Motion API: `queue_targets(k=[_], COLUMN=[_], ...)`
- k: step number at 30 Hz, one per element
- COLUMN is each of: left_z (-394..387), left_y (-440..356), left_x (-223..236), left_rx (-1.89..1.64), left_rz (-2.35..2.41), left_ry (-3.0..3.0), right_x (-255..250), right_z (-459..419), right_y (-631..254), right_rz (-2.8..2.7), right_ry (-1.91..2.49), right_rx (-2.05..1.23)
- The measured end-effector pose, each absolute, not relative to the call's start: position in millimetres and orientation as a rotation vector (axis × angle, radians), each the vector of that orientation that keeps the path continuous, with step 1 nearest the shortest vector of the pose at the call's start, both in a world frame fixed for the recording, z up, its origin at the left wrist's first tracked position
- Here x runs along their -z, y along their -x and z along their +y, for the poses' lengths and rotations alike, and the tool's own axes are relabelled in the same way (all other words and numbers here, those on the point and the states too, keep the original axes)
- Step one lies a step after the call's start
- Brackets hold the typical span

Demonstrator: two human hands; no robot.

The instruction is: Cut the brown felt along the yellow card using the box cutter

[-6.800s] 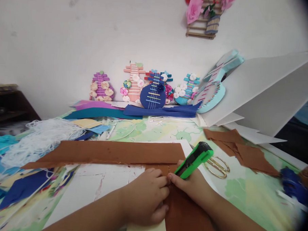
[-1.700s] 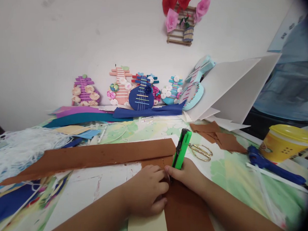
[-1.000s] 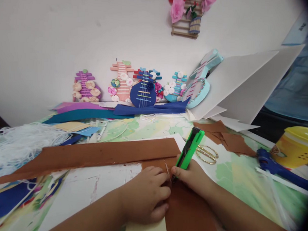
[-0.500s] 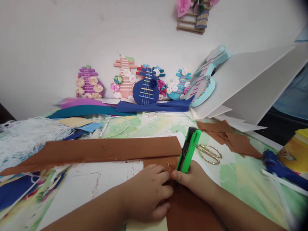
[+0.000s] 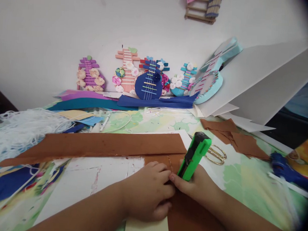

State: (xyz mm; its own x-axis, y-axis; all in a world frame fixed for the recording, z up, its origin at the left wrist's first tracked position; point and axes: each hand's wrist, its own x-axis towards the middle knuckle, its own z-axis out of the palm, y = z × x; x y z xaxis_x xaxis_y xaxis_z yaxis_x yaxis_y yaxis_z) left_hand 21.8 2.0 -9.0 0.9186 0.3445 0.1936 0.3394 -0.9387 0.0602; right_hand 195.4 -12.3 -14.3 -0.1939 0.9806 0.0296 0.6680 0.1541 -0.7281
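My right hand [image 5: 196,187] grips a green utility knife [image 5: 194,155], its body tilted up to the right and its tip down on a brown foam sheet [image 5: 190,219] near the table's front edge. My left hand [image 5: 147,193] lies fingers curled on the same sheet, pressing it down just left of the knife tip, touching the right fingers. A cut line runs up the brown sheet above the fingers. A long brown foam strip [image 5: 104,145] lies across the table behind the hands. A cream card [image 5: 146,229] shows under the left hand.
Gold scissors [image 5: 216,155] lie right of the knife. Brown scraps [image 5: 234,137], a blue glue gun [image 5: 286,169] and a yellow tub [image 5: 305,156] are at the right. White boards [image 5: 260,82] lean on the wall. Foam guitar crafts [image 5: 148,83] stand behind. White string [image 5: 20,130] is piled left.
The knife's body has tipped from nearly upright to leaning right, and the hands have stayed together on the brown sheet. The camera view has tilted down slightly.
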Motion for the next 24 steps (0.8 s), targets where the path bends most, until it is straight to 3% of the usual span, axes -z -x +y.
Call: queue_targets(k=[24], left_z=[2.5], left_y=[-21.9], left_x=[7.0], left_rx=[-0.253], left_rz=[0.544], left_ry=[-3.061], right_x=[11.3], right_z=[-9.5], right_y=[-197.1], right_rz=[-1.782], right_ry=[1.573], right_rx=[-0.863])
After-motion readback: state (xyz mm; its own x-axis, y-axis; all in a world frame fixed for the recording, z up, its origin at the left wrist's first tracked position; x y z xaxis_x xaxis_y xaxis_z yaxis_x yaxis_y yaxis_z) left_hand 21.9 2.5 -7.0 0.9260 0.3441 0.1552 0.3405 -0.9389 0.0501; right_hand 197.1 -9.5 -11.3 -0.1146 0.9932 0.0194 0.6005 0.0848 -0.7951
